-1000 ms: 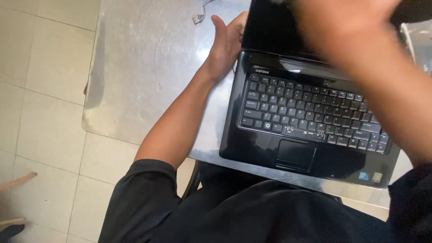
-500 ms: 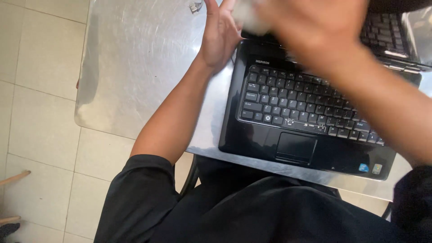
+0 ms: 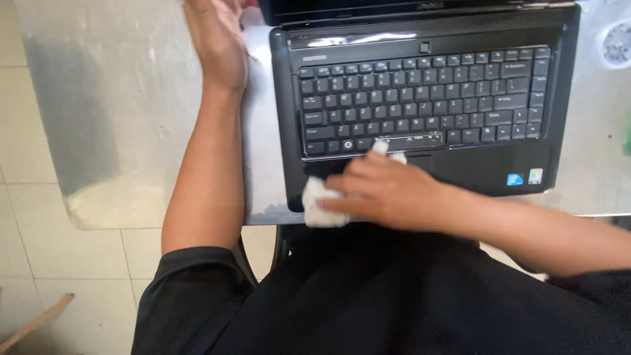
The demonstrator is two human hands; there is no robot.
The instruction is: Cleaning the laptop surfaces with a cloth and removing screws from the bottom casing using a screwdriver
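An open black laptop [image 3: 460, 167] sits on a metal table [image 3: 118, 98], its keyboard facing me. My right hand [image 3: 388, 194] presses a crumpled white cloth [image 3: 319, 207] onto the laptop's front left palm rest, near the touchpad. My left hand [image 3: 217, 39] rests flat on the table just left of the laptop's back corner, fingers apart and holding nothing. The screen is mostly cut off at the top edge.
The table's rounded corner [image 3: 79, 210] hangs over a pale tiled floor [image 3: 39, 276]. A round white object [image 3: 616, 43] lies at the table's far right. My dark-clothed lap [image 3: 368, 302] fills the bottom. A wooden stick [image 3: 33, 325] lies at the lower left.
My right hand came down from the laptop's screen area to the front left palm rest with the cloth. The view shifted so the laptop sits squarer. My left hand stayed beside the laptop.
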